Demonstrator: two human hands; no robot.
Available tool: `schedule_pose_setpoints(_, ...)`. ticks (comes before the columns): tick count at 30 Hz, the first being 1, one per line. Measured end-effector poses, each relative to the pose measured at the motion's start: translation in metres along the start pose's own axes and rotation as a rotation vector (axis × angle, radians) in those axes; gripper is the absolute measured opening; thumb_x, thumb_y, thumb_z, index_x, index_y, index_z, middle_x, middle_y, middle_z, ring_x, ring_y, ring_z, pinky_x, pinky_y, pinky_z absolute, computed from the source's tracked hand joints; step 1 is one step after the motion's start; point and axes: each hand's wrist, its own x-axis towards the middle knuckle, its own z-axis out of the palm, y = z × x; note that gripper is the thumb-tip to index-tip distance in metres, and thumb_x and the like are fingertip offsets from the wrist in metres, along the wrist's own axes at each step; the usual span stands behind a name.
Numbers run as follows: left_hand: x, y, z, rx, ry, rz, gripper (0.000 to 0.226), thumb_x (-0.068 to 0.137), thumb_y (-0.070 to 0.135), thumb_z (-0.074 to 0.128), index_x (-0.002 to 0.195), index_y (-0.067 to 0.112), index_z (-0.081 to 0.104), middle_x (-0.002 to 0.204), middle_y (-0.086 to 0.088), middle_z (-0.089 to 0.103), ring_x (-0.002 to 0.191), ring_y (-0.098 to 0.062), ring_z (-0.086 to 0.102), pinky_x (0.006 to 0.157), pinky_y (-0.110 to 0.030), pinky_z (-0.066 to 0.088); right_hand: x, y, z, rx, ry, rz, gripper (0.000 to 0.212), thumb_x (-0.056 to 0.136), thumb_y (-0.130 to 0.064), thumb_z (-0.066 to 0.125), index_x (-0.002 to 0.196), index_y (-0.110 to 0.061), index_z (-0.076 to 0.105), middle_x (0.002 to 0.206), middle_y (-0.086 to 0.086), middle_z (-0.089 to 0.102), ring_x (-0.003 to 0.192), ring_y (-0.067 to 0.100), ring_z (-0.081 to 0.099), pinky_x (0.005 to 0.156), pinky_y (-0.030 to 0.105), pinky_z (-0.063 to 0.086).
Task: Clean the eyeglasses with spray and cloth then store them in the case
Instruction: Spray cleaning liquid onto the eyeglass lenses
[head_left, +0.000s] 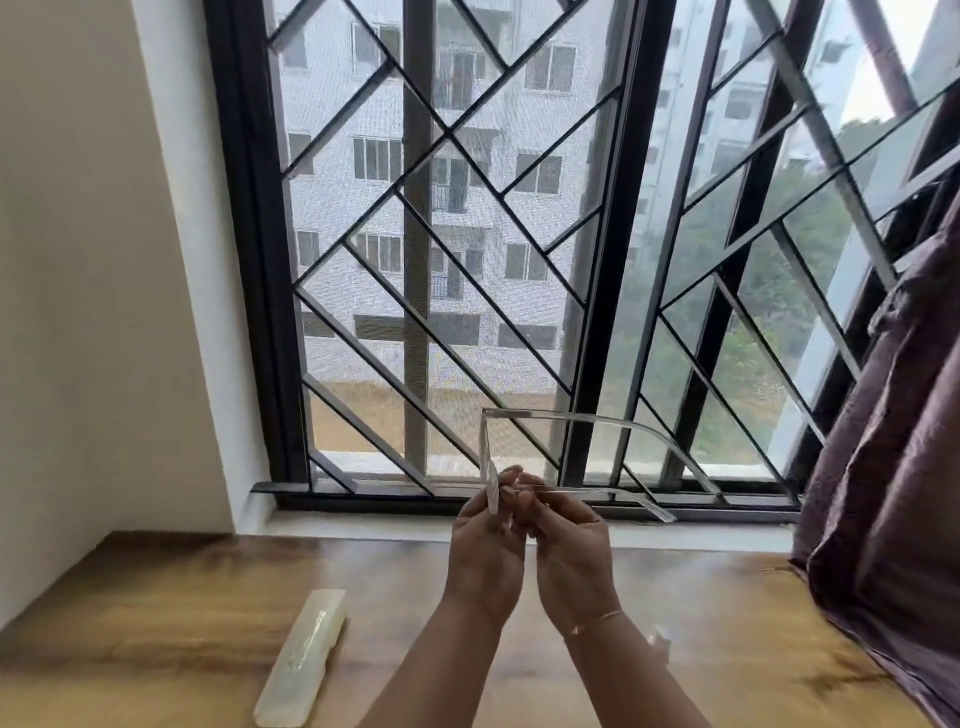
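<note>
- Glasses (597, 422): clear frame, held up in mid-air at lower centre of frame, in front of the window (415, 208) and above the desk (156, 597). Not touching the desk.
- Orientation: front of frame seen nearly edge-on, upright, on the left. Both temples are unfolded and run off to the right, their curved tips pointing down toward the sill (363, 522).
- Left hand (485, 551): raised, back of hand toward camera. Fingers (506, 475) closed together in a pinch on the lower part of the frame front.
- Right hand (571, 556): raised just beside the left hand, the two touching or nearly so. Fingers (530, 486) pinched on the lower temple close to where it meets the front. Exact contact points partly hidden by the fingers themselves.
- Bracelet (597, 621): thin, gold-toned, on the right wrist.
- Case (304, 657): long, pale, translucent, lying flat on the desk at lower left of frame, well apart from both hands. Cannot tell whether it is open or closed.
- Blurred pale object (660, 644): small, on the desk just right of the right forearm. Cannot tell what it is.
- Desk: wood-grain top, running up to the white sill.
- Window: dark frame with diagonal metal grille; apartment block and trees visible outside.
- Curtain (893, 467): dark purple, hanging along the right edge of frame, lower part resting on the desk.
- Wall (78, 260): plain, cream, at left of frame.
</note>
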Motion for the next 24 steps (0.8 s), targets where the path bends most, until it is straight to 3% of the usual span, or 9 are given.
schedule_pose_setpoints(3, -0.001, -0.002, 0.001, 0.027, 0.010, -0.009, 0.050, 0.022, 0.022, 0.095, 0.066, 0.008, 0.074, 0.068, -0.006, 0.070, 0.063, -0.016, 0.066, 0.057, -0.023, 0.050, -0.003, -0.003, 0.002, -0.047, 0.040, -0.022, 0.050, 0.042, -0.023, 0.090, 0.083, 0.001, 0.073, 0.079, 0.016, 0.072, 0.073, 0.022, 0.065, 0.062, 0.021, 0.050)
schedule_pose_setpoints(6, -0.003, -0.004, 0.002, 0.000, 0.014, -0.022, 0.048, 0.024, 0.018, 0.095, 0.066, 0.008, 0.074, 0.066, -0.005, 0.070, 0.062, -0.014, 0.067, 0.057, -0.022, 0.053, -0.005, -0.006, 0.006, -0.033, 0.060, -0.069, 0.010, 0.066, 0.005, 0.070, 0.074, 0.001, 0.071, 0.066, 0.010, 0.071, 0.057, 0.011, 0.062, 0.051, 0.015, 0.046)
schedule_pose_setpoints(8, -0.004, -0.004, 0.003, 0.024, 0.008, -0.033, 0.038, 0.036, 0.014, 0.093, 0.069, 0.007, 0.075, 0.068, -0.006, 0.071, 0.064, -0.015, 0.067, 0.059, -0.023, 0.052, -0.005, -0.006, 0.005, -0.054, 0.106, -0.093, 0.019, 0.071, 0.013, 0.062, 0.070, -0.002, 0.072, 0.061, 0.007, 0.068, 0.051, 0.008, 0.056, 0.047, 0.015, 0.042)
schedule_pose_setpoints(10, -0.006, -0.003, 0.005, 0.072, 0.017, -0.043, 0.012, 0.059, 0.005, 0.076, 0.071, 0.007, 0.075, 0.070, -0.008, 0.071, 0.067, -0.017, 0.066, 0.061, -0.024, 0.050, -0.003, -0.009, 0.003, -0.099, 0.129, -0.125, 0.024, 0.073, 0.012, 0.061, 0.067, -0.007, 0.074, 0.059, 0.006, 0.066, 0.052, 0.010, 0.051, 0.048, 0.019, 0.037)
schedule_pose_setpoints(12, -0.008, -0.004, 0.005, 0.116, 0.027, -0.033, 0.018, 0.067, -0.001, 0.061, 0.072, 0.008, 0.075, 0.070, -0.009, 0.070, 0.066, -0.017, 0.063, 0.063, -0.025, 0.048, -0.002, -0.011, 0.002, -0.124, 0.107, -0.151, 0.027, 0.075, 0.013, 0.059, 0.066, -0.007, 0.074, 0.059, 0.007, 0.066, 0.054, 0.012, 0.052, 0.050, 0.020, 0.040)
schedule_pose_setpoints(16, -0.014, -0.004, 0.004, 0.102, 0.029, -0.071, 0.017, 0.069, 0.000, 0.061, 0.078, 0.003, 0.075, 0.077, -0.011, 0.072, 0.072, -0.016, 0.067, 0.073, -0.025, 0.050, -0.004, -0.012, 0.002, -0.132, 0.082, -0.202, 0.024, 0.075, 0.016, 0.056, 0.070, 0.000, 0.073, 0.066, 0.014, 0.070, 0.061, 0.018, 0.063, 0.057, 0.020, 0.051)
schedule_pose_setpoints(19, -0.014, 0.002, -0.014, 0.222, 0.115, -0.112, 0.023, 0.074, -0.011, 0.059, 0.092, -0.003, 0.071, 0.083, -0.013, 0.072, 0.073, -0.017, 0.064, 0.067, -0.020, 0.054, -0.001, -0.011, -0.004, -0.199, 0.122, -0.223, 0.028, 0.075, 0.018, 0.058, 0.067, -0.003, 0.074, 0.062, 0.014, 0.068, 0.055, 0.019, 0.057, 0.048, 0.021, 0.046)
schedule_pose_setpoints(22, -0.007, 0.028, -0.040, 0.411, 0.342, 0.090, 0.022, 0.085, -0.010, 0.052, 0.103, -0.006, 0.065, 0.072, -0.002, 0.072, 0.063, -0.012, 0.061, 0.061, -0.017, 0.055, 0.005, -0.015, -0.019, -0.405, 0.180, -0.308, 0.039, 0.071, 0.018, 0.062, 0.059, -0.016, 0.075, 0.054, 0.006, 0.066, 0.050, 0.019, 0.051, 0.047, 0.027, 0.043)
schedule_pose_setpoints(24, -0.003, 0.056, -0.047, 0.579, 0.356, 0.307, 0.021, 0.090, 0.000, 0.051, 0.106, -0.001, 0.065, 0.071, 0.005, 0.072, 0.064, -0.009, 0.061, 0.060, -0.017, 0.053, 0.005, -0.018, -0.030, -0.582, 0.157, -0.379, 0.043, 0.071, 0.016, 0.064, 0.058, -0.024, 0.074, 0.058, 0.004, 0.069, 0.046, 0.016, 0.052, 0.047, 0.027, 0.045)
